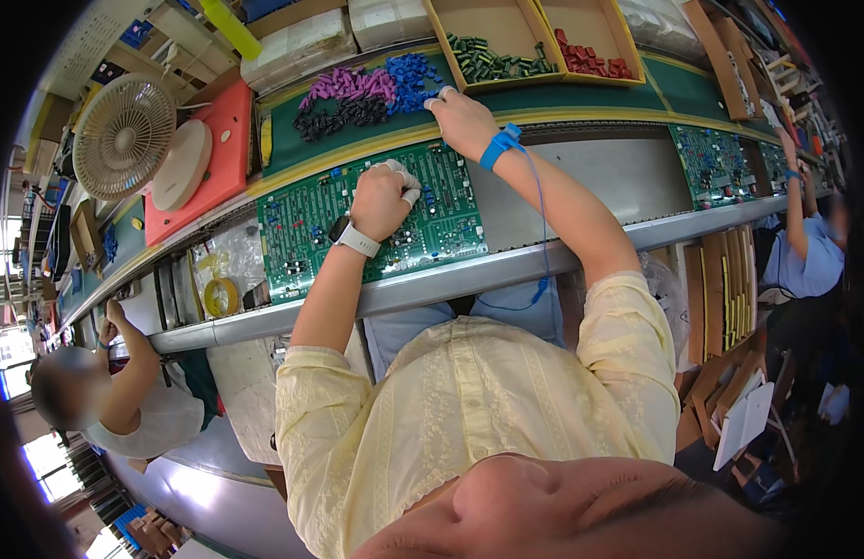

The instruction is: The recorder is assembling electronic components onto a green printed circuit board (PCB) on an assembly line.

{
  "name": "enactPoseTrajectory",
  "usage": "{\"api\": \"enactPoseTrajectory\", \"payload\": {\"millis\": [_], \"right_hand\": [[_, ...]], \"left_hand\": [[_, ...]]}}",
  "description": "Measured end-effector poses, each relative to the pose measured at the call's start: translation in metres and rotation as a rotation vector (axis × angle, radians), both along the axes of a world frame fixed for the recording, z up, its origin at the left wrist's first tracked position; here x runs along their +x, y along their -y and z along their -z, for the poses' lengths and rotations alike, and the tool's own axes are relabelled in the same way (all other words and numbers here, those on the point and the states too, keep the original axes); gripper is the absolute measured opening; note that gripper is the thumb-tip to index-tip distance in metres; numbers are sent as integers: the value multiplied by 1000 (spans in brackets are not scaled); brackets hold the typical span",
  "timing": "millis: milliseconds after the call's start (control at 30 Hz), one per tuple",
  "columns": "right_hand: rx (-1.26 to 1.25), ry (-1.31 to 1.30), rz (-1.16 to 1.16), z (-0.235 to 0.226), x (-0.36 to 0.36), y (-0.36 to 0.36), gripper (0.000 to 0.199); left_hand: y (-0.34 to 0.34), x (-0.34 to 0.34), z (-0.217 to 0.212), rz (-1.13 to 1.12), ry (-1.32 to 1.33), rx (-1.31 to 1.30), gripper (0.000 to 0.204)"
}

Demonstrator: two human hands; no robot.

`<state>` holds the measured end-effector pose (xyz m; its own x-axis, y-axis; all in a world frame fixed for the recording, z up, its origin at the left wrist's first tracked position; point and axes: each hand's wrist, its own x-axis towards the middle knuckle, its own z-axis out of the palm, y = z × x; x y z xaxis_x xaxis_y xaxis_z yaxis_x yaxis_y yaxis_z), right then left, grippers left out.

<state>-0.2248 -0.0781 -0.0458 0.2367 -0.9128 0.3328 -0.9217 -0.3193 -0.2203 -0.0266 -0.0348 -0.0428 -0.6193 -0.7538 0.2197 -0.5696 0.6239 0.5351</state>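
A green circuit board (292,244) dotted with small parts lies on the line in front of me. My left hand (384,200), with white fingertip covers and a watch at the wrist, rests over its upper middle. Its fingers are curled closed, and whatever they hold is hidden. Farther forward, my right hand (462,123) reaches to the edge of a pile of small blue components (411,80). Its covered fingertips are bent together there; what lies between them is too small to tell. A blue corded strap (502,145) circles the right wrist.
Beside the blue pile lie purple components (353,86) and black components (334,121). Yellow boxes hold green parts (497,61) and red parts (590,61). A fan (124,137) stands at left. More circuit boards (713,166) sit rightward. Co-workers (148,396) work on both sides.
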Motion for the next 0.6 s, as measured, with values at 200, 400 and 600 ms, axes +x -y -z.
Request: {"api": "enactPoseTrajectory", "payload": {"millis": [200, 400, 600], "right_hand": [[26, 142, -50, -6, 5, -19, 17], [73, 191, -83, -9, 5, -33, 13], [119, 193, -81, -9, 4, -39, 12]], "left_hand": [[-1, -1, 0, 14, 19, -65, 5], [-2, -1, 1, 10, 20, -73, 6], [-2, 0, 2, 14, 34, -59, 6]]}}
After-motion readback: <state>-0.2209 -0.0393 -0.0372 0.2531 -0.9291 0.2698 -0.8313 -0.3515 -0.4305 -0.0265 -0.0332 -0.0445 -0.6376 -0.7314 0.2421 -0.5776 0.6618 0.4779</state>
